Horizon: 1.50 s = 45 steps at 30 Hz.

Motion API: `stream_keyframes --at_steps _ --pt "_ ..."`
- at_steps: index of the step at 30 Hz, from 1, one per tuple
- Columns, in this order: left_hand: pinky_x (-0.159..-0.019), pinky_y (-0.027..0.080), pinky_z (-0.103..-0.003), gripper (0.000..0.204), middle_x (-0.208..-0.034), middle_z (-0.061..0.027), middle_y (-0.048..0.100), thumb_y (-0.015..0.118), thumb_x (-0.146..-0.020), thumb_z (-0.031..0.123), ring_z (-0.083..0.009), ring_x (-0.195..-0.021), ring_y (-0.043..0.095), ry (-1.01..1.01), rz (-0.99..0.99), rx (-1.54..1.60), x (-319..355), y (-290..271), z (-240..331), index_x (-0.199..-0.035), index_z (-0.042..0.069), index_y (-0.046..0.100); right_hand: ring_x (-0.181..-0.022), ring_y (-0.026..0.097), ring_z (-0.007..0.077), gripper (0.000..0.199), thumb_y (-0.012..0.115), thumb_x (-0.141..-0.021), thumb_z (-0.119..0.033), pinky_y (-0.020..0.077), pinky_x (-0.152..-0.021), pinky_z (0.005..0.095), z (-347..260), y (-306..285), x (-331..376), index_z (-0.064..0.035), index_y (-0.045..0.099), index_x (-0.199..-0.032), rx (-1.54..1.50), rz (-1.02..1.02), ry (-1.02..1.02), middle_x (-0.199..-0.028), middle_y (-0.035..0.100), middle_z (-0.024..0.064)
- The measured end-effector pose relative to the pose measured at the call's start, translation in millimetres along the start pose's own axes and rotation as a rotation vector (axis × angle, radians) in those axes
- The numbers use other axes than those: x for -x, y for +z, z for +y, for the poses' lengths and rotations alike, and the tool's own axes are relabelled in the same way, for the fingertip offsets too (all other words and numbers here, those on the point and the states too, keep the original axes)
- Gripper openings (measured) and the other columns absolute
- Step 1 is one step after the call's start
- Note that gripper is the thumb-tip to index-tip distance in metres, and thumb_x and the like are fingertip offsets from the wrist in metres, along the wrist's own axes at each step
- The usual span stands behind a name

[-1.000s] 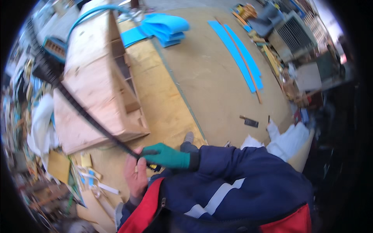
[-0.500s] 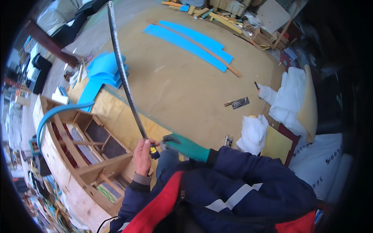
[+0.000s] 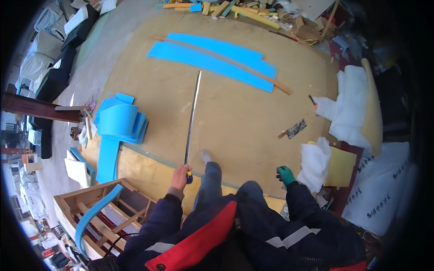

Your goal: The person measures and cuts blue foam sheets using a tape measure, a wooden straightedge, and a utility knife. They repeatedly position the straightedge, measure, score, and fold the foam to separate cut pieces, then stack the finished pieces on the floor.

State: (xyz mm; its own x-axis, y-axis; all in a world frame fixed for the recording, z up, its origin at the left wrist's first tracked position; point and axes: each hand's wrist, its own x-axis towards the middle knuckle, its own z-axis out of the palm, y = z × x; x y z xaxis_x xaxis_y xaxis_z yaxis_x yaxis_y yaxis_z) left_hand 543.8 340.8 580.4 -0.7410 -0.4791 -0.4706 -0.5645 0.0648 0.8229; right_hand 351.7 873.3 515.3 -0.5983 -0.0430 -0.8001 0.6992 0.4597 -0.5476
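My bare left hand [image 3: 179, 177] is closed around a tape measure [image 3: 189, 177] with a small yellow and black case. Its long narrow blade [image 3: 193, 115] extends away from me over the brown board surface, its far end short of the blue sheets. Out to the right is my right hand [image 3: 285, 175] in a green glove, apart from the tape, with its fingers curled in; whether anything is inside them is hidden. Two long blue foam sheets [image 3: 212, 67] lie at the far side with a thin wooden strip [image 3: 226, 61] across them.
To the left stands a wooden frame [image 3: 97, 217] with a curved blue strip [image 3: 90, 217] on it. Beyond it lie folded blue foam sheets [image 3: 118, 121]. White wadding [image 3: 316, 162], a patterned flat piece [image 3: 296, 128] and a white printed bag [image 3: 375, 187] are at right.
My right hand has left the tape measure and swung out to the right. The blade, formerly slanting up to the far left, now points ahead. My view has shifted away from the wooden frame.
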Motion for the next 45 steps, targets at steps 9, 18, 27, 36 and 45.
stream_keyframes --at_steps 9,18,27,36,45 --pt "-0.083 0.051 -0.035 0.036 -0.088 -0.0095 0.072 0.056 -0.106 0.032 -0.0208 -0.087 0.067 -0.126 -0.022 -0.052 -222.4 -60.4 28.3 -0.093 0.002 0.073 -0.077 0.070 0.0192 0.034 0.070 -0.099 -0.033 0.0533 -0.066 0.0342 -104.1 64.0 -136.9 -0.0036 0.069 -0.115 -0.038 -0.021 0.003 -0.095 0.070 0.0083" --pt "-0.081 0.051 -0.033 0.038 -0.085 -0.0064 0.071 0.055 -0.111 0.034 -0.0165 -0.084 0.067 -0.205 -0.114 -0.181 -468.6 2.7 -51.6 -0.095 0.004 0.072 -0.104 0.074 0.0364 0.036 0.071 -0.099 -0.037 0.0574 -0.089 0.0438 -205.9 170.6 -469.7 -0.0043 0.071 -0.114 0.379 0.027 -0.279 -0.110 0.076 0.0211" --pt "-0.081 0.051 -0.028 0.033 -0.088 -0.0023 0.071 0.058 -0.111 0.029 -0.0122 -0.085 0.066 -0.135 -0.339 -0.240 -805.4 34.8 -137.1 -0.096 0.003 0.072 -0.117 0.071 0.0393 0.049 0.069 -0.098 -0.040 0.0551 -0.099 0.0482 -267.2 180.8 -761.0 -0.0054 0.067 -0.132 0.517 0.126 -0.506 -0.126 0.074 0.0231" --pt "-0.074 0.051 -0.034 0.035 -0.081 -0.0059 0.071 0.060 -0.100 0.031 -0.0165 -0.076 0.065 0.175 -0.036 -0.358 -924.0 -16.2 -54.8 -0.089 0.001 0.074 -0.116 0.072 0.0386 0.048 0.073 -0.093 -0.035 0.0549 -0.102 0.0480 -385.1 127.9 -844.3 -0.0038 0.070 -0.130 0.619 0.198 -0.697 -0.129 0.074 0.0211" --pt "-0.074 0.054 -0.037 0.035 -0.081 -0.0136 0.073 0.059 -0.103 0.031 -0.0216 -0.078 0.070 0.027 0.341 -0.491 -801.0 -72.1 -106.6 -0.092 0.001 0.074 -0.126 0.065 0.0418 0.063 0.072 -0.093 -0.035 0.0531 -0.103 0.0531 -416.8 179.5 -986.0 -0.0064 0.055 -0.147 0.914 0.426 -0.931 -0.141 0.066 0.0217"
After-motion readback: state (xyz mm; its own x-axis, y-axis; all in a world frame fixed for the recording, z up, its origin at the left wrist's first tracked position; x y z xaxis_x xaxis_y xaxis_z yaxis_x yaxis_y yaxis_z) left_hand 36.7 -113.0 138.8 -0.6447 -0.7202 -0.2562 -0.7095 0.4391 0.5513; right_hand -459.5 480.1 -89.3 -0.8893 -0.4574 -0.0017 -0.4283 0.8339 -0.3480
